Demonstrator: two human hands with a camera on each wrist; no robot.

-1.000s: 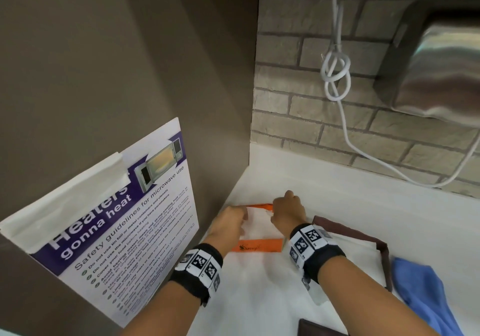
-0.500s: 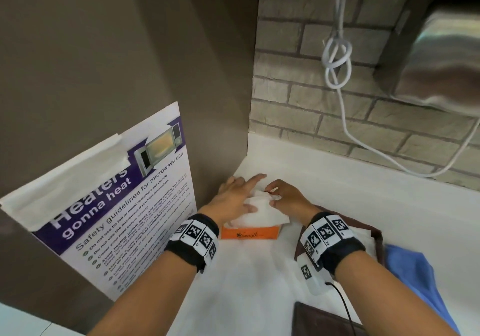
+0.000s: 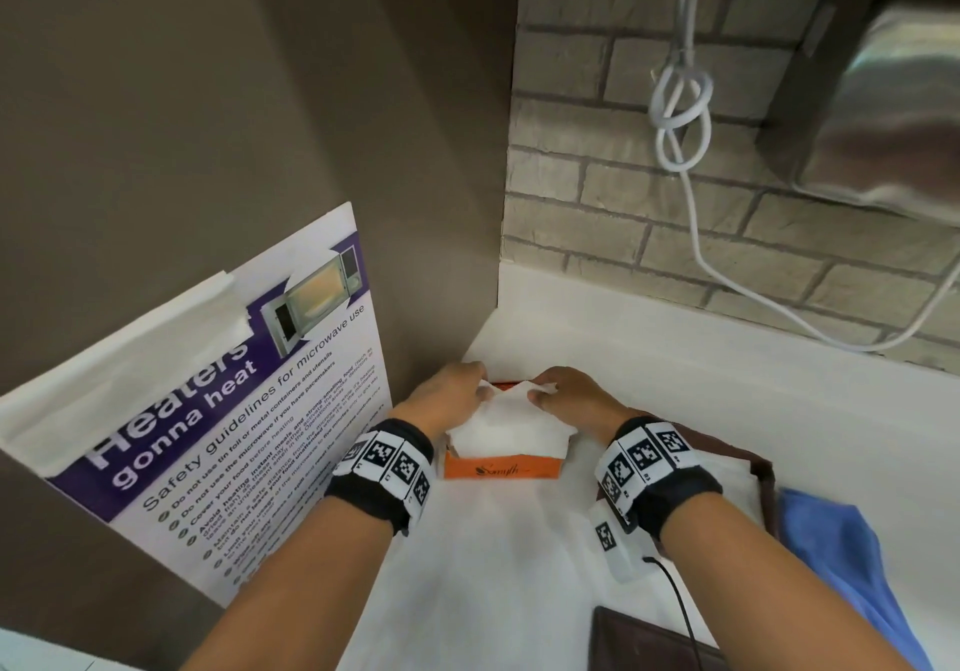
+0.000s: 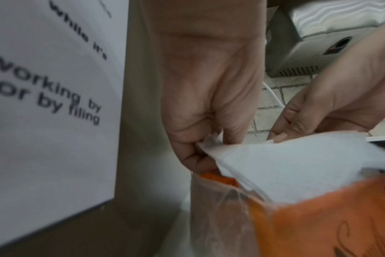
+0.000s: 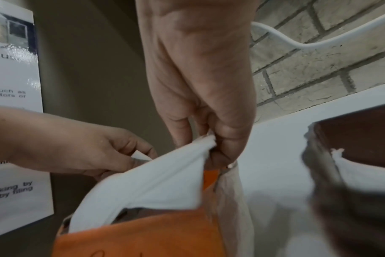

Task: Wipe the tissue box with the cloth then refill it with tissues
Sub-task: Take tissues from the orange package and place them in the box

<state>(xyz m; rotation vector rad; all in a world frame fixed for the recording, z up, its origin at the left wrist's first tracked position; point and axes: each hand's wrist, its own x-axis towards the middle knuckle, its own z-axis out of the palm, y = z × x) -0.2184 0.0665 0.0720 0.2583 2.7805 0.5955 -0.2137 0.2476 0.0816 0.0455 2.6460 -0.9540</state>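
Observation:
An orange tissue pack [image 3: 501, 470] [image 4: 319, 217] [image 5: 143, 241] stands on the white counter [image 3: 675, 390] in the corner by the wall. White tissues [image 3: 506, 423] [image 4: 286, 165] [image 5: 156, 184] stick up out of its top. My left hand [image 3: 457, 395] [image 4: 207, 139] pinches the tissues' far left corner. My right hand [image 3: 563, 392] [image 5: 211, 140] pinches their far right corner. The brown tissue box [image 3: 763, 468] [image 5: 360, 137] lies open just right of my right wrist, with white tissue inside. A blue cloth [image 3: 841, 551] lies further right.
A microwave safety poster [image 3: 218, 410] leans on the brown wall at the left. A white cable [image 3: 691, 161] hangs on the brick wall, beside a steel dispenser [image 3: 883, 114]. A dark brown lid [image 3: 649, 639] lies at the near counter edge.
Both hands went from lying over the tissues to pinching their far corners, and the tissue stack now stands higher out of the orange pack.

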